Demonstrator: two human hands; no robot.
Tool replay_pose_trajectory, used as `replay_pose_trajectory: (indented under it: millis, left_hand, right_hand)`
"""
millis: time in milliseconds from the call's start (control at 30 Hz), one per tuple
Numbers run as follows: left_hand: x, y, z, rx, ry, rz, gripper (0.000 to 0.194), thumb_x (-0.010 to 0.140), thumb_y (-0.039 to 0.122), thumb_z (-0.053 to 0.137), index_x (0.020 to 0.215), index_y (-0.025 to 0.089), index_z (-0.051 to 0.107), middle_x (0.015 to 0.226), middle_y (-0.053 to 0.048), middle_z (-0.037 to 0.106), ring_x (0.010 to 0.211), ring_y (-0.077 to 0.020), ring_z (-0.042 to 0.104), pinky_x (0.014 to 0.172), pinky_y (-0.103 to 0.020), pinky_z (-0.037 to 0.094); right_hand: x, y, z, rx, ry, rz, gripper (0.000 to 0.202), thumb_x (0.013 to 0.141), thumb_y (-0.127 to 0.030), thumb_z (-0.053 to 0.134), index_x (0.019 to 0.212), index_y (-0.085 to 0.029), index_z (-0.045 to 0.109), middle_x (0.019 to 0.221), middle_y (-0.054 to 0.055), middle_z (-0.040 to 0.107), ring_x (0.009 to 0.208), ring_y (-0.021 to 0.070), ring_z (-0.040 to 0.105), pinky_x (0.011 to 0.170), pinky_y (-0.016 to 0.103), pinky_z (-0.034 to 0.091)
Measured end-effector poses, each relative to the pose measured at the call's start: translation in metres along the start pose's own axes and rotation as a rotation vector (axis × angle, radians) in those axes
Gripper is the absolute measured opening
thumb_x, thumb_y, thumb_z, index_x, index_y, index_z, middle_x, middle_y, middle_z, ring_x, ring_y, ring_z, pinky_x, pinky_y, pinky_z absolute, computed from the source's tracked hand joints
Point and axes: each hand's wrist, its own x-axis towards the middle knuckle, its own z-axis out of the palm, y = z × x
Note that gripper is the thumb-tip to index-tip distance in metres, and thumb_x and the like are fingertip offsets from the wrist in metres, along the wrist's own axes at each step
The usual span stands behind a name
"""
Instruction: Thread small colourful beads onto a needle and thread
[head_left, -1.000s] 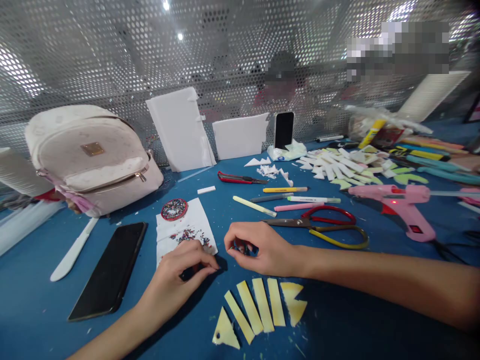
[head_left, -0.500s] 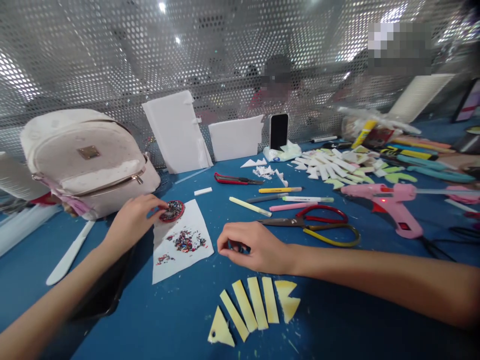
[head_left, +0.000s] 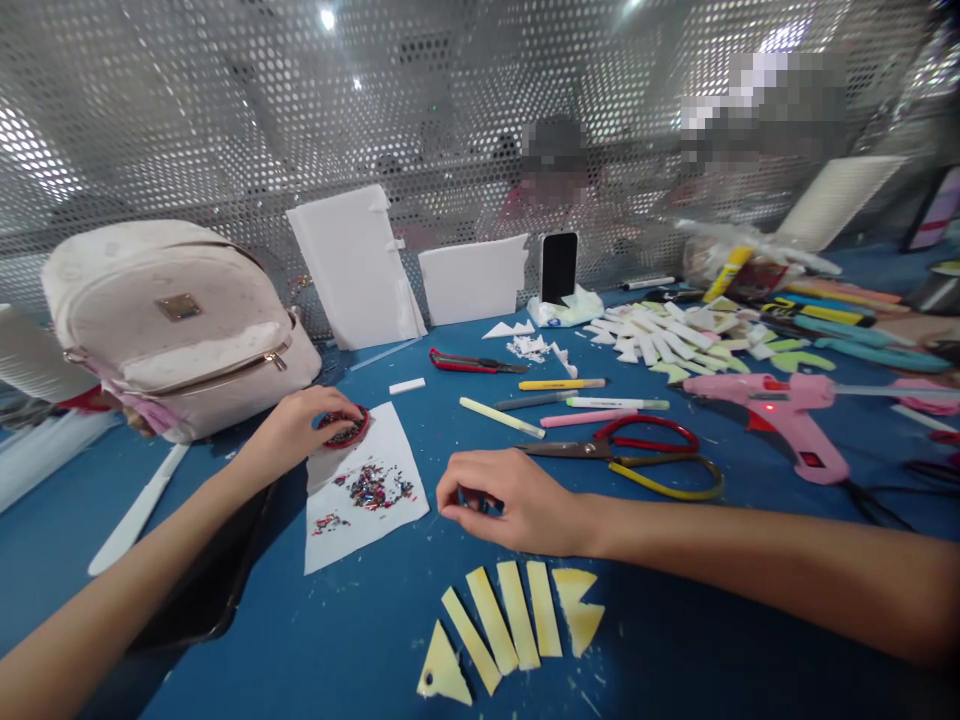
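Note:
My left hand reaches over a small round red dish of dark glittery bits, its fingertips bent down together among them. Whatever they pinch is too small to make out. The dish stands on the far end of a white paper sheet. Nearer on that sheet lies a loose heap of multicoloured bits. To the right of the paper, my right hand rests on the table with fingers curled and thumb meeting the forefinger; what is inside is hidden. Below it, several yellow pieces form a fishbone shape.
Scissors, felt pens and a red cutter lie beyond my right hand. A pink glue gun with a lit red light is at right, near piled cut strips. A pale backpack and a propped phone stand behind.
My left hand has shifted slightly right, its fingers now further over the red dish. My right hand keeps its curled pose. The whole view has moved a little.

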Motion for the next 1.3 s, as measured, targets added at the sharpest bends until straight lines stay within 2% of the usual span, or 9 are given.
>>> replay_pose_trajectory:
  millis: [167, 333, 500, 733, 933, 1067, 1300]
  left_hand:
    - [0.004, 0.000, 0.001, -0.042, -0.067, 0.042, 0.021, 0.093, 0.033, 0.058, 0.100, 0.022, 0.074, 0.102, -0.006, 0.079, 0.091, -0.0206, 0.070, 0.085, -0.032, 0.054]
    - [0.002, -0.017, 0.001, -0.018, -0.060, 0.008, 0.018, 0.091, 0.031, 0.060, 0.096, 0.021, 0.073, 0.099, -0.007, 0.079, 0.081, -0.0207, 0.071, 0.080, -0.033, 0.053]
    - [0.000, -0.030, -0.008, 0.026, -0.048, -0.014, 0.020, 0.090, 0.029, 0.057, 0.095, 0.022, 0.075, 0.092, -0.007, 0.079, 0.084, -0.0241, 0.070, 0.078, -0.036, 0.052]
    - [0.010, -0.020, -0.017, 0.046, -0.067, 0.001, 0.024, 0.093, 0.036, 0.056, 0.093, 0.022, 0.075, 0.093, -0.006, 0.080, 0.085, -0.0242, 0.070, 0.082, -0.036, 0.052]
    - [0.021, -0.020, -0.017, 0.048, -0.125, 0.037, 0.021, 0.088, 0.031, 0.057, 0.087, 0.023, 0.076, 0.090, -0.004, 0.080, 0.084, -0.0219, 0.071, 0.081, -0.033, 0.053]
    - [0.022, -0.022, -0.018, 0.060, -0.159, 0.039, 0.020, 0.085, 0.026, 0.058, 0.084, 0.023, 0.077, 0.088, -0.004, 0.079, 0.082, -0.0223, 0.071, 0.080, -0.034, 0.051]
    - [0.020, -0.018, -0.017, 0.063, -0.148, 0.030, 0.020, 0.087, 0.029, 0.059, 0.087, 0.024, 0.078, 0.091, -0.005, 0.078, 0.083, -0.0218, 0.069, 0.080, -0.033, 0.051]
  right_hand:
    - [0.000, 0.002, 0.000, -0.020, -0.014, -0.011, 0.008, 0.097, -0.017, 0.056, 0.092, -0.017, 0.062, 0.085, 0.002, 0.064, 0.066, 0.0097, 0.053, 0.062, 0.022, 0.042]
    - [-0.001, 0.004, 0.001, 0.006, -0.015, -0.010, 0.008, 0.097, -0.018, 0.056, 0.091, -0.017, 0.062, 0.084, 0.001, 0.064, 0.067, 0.0091, 0.053, 0.062, 0.021, 0.042]
    - [-0.001, 0.003, -0.001, 0.034, -0.032, -0.004, 0.009, 0.096, -0.018, 0.056, 0.091, -0.018, 0.062, 0.084, 0.002, 0.064, 0.067, 0.0096, 0.054, 0.061, 0.021, 0.044]
    - [0.000, 0.003, -0.002, 0.046, -0.032, -0.006, 0.009, 0.096, -0.017, 0.055, 0.091, -0.018, 0.062, 0.083, 0.002, 0.064, 0.067, 0.0095, 0.054, 0.060, 0.021, 0.045]
    - [-0.001, 0.004, -0.002, 0.060, -0.026, -0.010, 0.008, 0.095, -0.016, 0.056, 0.091, -0.017, 0.063, 0.084, 0.002, 0.065, 0.068, 0.0097, 0.055, 0.060, 0.021, 0.045]
    - [-0.001, 0.004, -0.002, 0.051, -0.038, 0.006, 0.007, 0.095, -0.016, 0.057, 0.092, -0.017, 0.063, 0.085, 0.002, 0.065, 0.068, 0.0091, 0.055, 0.061, 0.021, 0.045]
    - [-0.001, 0.003, -0.002, 0.053, -0.042, 0.010, 0.008, 0.096, -0.017, 0.056, 0.092, -0.018, 0.063, 0.085, 0.002, 0.066, 0.068, 0.0096, 0.055, 0.061, 0.021, 0.044]
